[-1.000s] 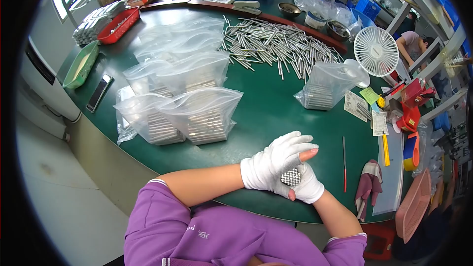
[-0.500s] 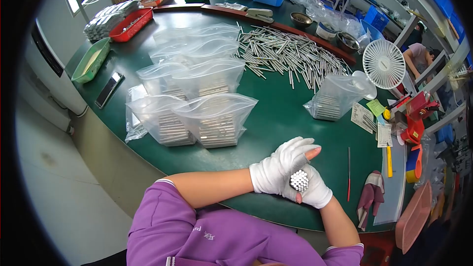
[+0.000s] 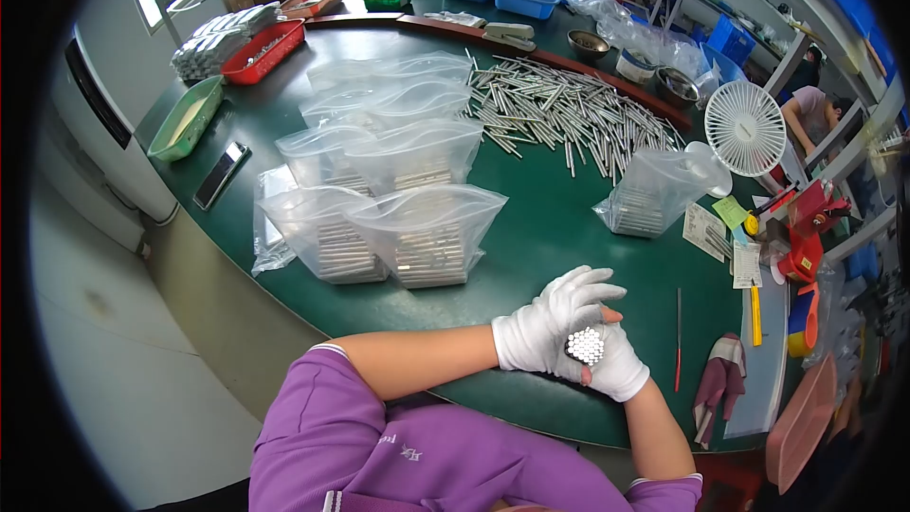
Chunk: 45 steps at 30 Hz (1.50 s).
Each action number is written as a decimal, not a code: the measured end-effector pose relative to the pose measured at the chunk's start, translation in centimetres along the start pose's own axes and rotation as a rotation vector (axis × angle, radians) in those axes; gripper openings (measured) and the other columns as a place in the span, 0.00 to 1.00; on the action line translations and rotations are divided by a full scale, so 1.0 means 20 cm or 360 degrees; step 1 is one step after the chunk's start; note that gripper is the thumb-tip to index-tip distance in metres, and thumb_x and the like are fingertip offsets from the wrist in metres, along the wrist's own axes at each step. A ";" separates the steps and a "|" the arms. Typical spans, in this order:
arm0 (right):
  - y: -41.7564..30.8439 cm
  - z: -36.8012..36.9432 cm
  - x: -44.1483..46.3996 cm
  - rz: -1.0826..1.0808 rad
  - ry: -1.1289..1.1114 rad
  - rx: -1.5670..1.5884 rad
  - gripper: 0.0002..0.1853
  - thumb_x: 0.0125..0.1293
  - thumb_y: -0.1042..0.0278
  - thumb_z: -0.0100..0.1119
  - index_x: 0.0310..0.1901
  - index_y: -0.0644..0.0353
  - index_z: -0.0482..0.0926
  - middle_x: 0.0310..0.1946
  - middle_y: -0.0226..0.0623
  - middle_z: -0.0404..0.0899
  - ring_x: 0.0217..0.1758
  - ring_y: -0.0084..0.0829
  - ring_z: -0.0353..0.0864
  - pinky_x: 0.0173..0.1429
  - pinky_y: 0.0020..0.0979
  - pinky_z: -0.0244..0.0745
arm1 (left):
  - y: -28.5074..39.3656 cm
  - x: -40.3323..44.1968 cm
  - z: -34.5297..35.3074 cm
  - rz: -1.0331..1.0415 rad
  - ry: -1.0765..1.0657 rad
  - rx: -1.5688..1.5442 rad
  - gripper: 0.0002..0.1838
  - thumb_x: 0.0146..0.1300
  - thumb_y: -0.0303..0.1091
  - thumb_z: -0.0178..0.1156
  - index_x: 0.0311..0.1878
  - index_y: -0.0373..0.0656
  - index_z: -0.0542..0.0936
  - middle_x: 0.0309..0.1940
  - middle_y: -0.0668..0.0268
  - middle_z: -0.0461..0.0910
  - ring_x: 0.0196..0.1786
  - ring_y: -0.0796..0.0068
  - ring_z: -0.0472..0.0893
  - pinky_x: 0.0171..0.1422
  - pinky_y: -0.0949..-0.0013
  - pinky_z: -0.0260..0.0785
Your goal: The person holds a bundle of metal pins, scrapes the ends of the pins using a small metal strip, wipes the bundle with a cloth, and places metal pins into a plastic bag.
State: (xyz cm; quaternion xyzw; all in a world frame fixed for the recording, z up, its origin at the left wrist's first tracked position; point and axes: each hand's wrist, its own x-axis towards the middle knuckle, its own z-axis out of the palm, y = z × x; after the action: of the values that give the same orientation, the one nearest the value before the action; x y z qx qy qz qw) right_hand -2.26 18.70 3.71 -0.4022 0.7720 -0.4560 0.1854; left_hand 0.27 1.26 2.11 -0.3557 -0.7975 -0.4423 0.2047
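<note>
Both of my hands wear white gloves with some bare fingertips, and they meet over the table's near edge. Between them is a bundle of short metal rods, its round end of many bright tips turned towards me. My left hand presses along the bundle's left and upper side, its fingers reaching over the other hand. Wrapped round the right side is my right hand. Part of the bundle is hidden by the gloves. Beyond my hands stands an open clear bag of rods.
Several zip bags filled with rods stand left of centre. A heap of loose rods lies further back. To the right are a white fan, a thin red-handled tool and a cloth. A phone lies at left.
The camera view has shifted slightly, so the table appears a little further right and lower. Both hands still hold the rod bundle, and its end looks slightly turned and brighter.
</note>
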 end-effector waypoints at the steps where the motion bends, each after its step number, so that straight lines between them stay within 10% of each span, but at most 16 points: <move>1: -0.01 0.02 0.01 0.0004 0.0000 0.0006 0.23 0.47 0.72 0.69 0.48 0.56 0.77 0.47 0.40 0.77 0.51 0.38 0.78 0.53 0.36 0.73 | 0.00 0.00 0.01 0.0000 -0.0006 -0.0073 0.41 0.40 0.53 0.76 0.57 0.45 0.73 0.65 0.57 0.66 0.70 0.45 0.61 0.72 0.44 0.52; 9: 0.04 0.07 0.01 -0.0046 0.0138 -0.0036 0.24 0.50 0.71 0.68 0.51 0.57 0.75 0.48 0.37 0.77 0.55 0.34 0.77 0.58 0.35 0.73 | 0.05 0.04 -0.04 -0.0148 -0.0108 -0.0330 0.18 0.41 0.29 0.74 0.34 0.46 0.74 0.58 0.63 0.75 0.71 0.48 0.62 0.73 0.45 0.51; 25: -0.03 -0.09 0.01 -0.0188 0.0142 -0.0792 0.24 0.45 0.58 0.67 0.46 0.58 0.77 0.47 0.45 0.75 0.55 0.49 0.71 0.64 0.45 0.65 | -0.01 -0.01 0.04 -0.0409 -0.0063 -0.0683 0.32 0.42 0.22 0.71 0.55 0.42 0.73 0.63 0.60 0.71 0.72 0.56 0.62 0.73 0.57 0.55; 30: -0.08 -0.29 -0.09 0.0067 0.0148 -0.0682 0.12 0.45 0.69 0.70 0.33 0.60 0.81 0.38 0.38 0.77 0.46 0.44 0.75 0.51 0.38 0.72 | 0.10 0.02 -0.01 -0.1073 -0.0197 -0.1291 0.21 0.49 0.20 0.67 0.47 0.42 0.73 0.51 0.61 0.77 0.53 0.76 0.76 0.59 0.70 0.69; 36: -0.08 -0.29 -0.06 -0.0764 0.0260 -0.0383 0.18 0.49 0.62 0.73 0.43 0.54 0.84 0.28 0.33 0.75 0.31 0.36 0.76 0.36 0.35 0.69 | 0.05 -0.02 0.00 -0.0978 -0.0306 -0.1209 0.19 0.50 0.21 0.68 0.45 0.41 0.74 0.40 0.68 0.79 0.44 0.79 0.78 0.51 0.73 0.73; 45: -0.06 -0.23 -0.02 -0.0966 0.0343 -0.0675 0.20 0.50 0.60 0.71 0.47 0.50 0.83 0.25 0.29 0.74 0.28 0.36 0.78 0.28 0.35 0.68 | 0.06 -0.01 0.01 -0.0998 -0.0297 -0.1102 0.21 0.48 0.25 0.72 0.44 0.42 0.73 0.37 0.70 0.77 0.40 0.80 0.77 0.47 0.74 0.74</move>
State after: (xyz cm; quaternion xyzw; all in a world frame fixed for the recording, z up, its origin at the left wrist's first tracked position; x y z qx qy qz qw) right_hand -4.42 21.27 7.02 -0.5916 0.7101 -0.3600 -0.1275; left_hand 1.34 1.87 2.60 -0.1834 -0.6870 -0.6886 -0.1418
